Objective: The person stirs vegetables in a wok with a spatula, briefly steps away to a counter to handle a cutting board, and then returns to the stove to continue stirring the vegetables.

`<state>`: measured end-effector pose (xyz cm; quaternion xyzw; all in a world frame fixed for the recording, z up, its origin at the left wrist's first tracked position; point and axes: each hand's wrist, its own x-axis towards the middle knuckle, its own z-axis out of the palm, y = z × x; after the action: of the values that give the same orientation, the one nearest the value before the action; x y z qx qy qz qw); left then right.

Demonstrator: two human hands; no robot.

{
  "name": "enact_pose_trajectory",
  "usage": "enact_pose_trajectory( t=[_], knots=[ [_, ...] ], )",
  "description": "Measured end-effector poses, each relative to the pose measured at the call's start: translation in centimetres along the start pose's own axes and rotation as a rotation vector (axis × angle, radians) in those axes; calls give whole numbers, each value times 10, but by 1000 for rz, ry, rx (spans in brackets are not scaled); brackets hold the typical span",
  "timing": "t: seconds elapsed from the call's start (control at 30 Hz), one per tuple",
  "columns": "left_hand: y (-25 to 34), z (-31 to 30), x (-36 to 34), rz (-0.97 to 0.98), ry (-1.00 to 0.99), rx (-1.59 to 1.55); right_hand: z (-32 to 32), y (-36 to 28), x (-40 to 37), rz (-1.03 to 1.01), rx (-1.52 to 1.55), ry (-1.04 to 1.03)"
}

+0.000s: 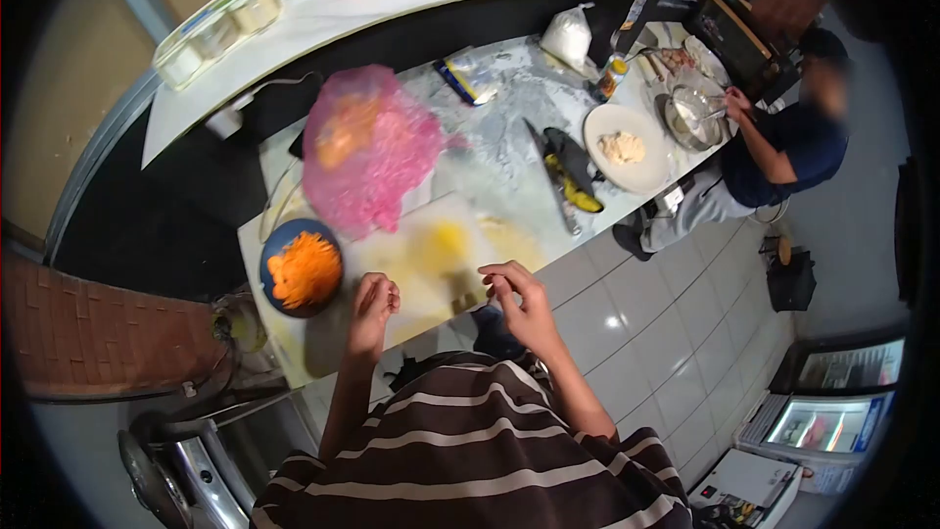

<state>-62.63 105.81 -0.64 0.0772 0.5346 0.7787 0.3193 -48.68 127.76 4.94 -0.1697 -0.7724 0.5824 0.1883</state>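
My left hand (pixel 375 308) is curled into a loose fist above the near edge of a white cutting board (pixel 392 260), with nothing visible in it. Over the board's right side, my right hand (pixel 521 302) has its fingers bent but apart, and I see nothing between them. The board carries yellow stains and a brighter yellow patch (pixel 443 243). Left of it, a dark blue bowl (pixel 268 286) holds shredded orange carrot (pixel 308 269). A pink plastic bag (pixel 392 152) with orange pieces inside lies behind the board.
To the right lie a knife (pixel 562 198) and a black-and-yellow item (pixel 578 186). Beyond are a plate (pixel 641 168) of pale food, a jar (pixel 612 78) and a white bag (pixel 568 36). A person (pixel 783 142) works over a metal bowl (pixel 693 132) at the far right.
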Motion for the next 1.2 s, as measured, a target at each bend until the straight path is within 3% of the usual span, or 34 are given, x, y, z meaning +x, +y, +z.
enact_pose_trajectory(
  t=[0.23,0.3,0.47,0.63,0.87,1.03,1.13,1.2],
  knots=[
    [-3,96,70,-33,0,-9,-94,17,89,30,-82,-204],
    [-4,101,86,-116,-28,-30,-104,19,103,29,-91,-201],
    [2,104,126,-112,58,6,-104,28,120,38,-121,-210],
    [-1,103,148,-77,205,-261,-98,36,132,112,-49,-276],
    [-18,103,172,-124,119,-79,-117,44,159,83,-51,-229],
    [-3,120,192,-69,217,-93,-125,50,176,138,-90,-245],
    [8,122,198,-130,318,-194,-123,56,183,170,-88,-254],
    [3,110,197,-128,336,-208,-120,58,186,105,-36,-265]
  ],
)
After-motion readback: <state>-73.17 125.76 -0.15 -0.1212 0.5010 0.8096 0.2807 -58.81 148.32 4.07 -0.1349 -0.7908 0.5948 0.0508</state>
